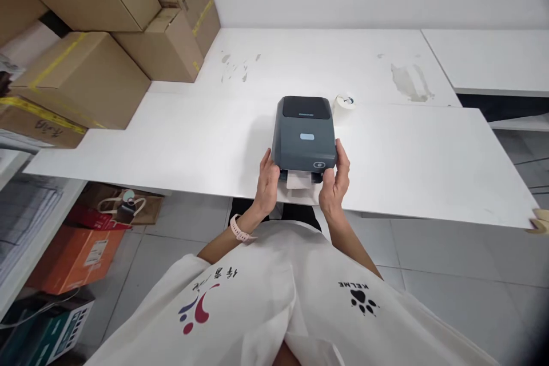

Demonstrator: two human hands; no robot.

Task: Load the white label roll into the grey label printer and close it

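A dark grey label printer (pixel 305 126) is at the front of the white table, its front slot facing me. From that slot a white paper label (pixel 299 179) sticks out toward the table edge. My left hand (pixel 268 186) grips the printer's front left corner, thumb on the front. On the opposite corner my right hand (pixel 335 183) holds on the same way, fingers along the side. Just behind the printer on the right stands a white label roll (pixel 343 106). Whether the printer rests on the tabletop or is slightly lifted, I cannot tell.
Taped cardboard boxes (pixel 86 74) are piled at the table's left end. The white table (pixel 407 166) has grey stains toward the back, by the wall. Below on the left are an orange box (pixel 75 257) and a brown paper bag (pixel 150 209).
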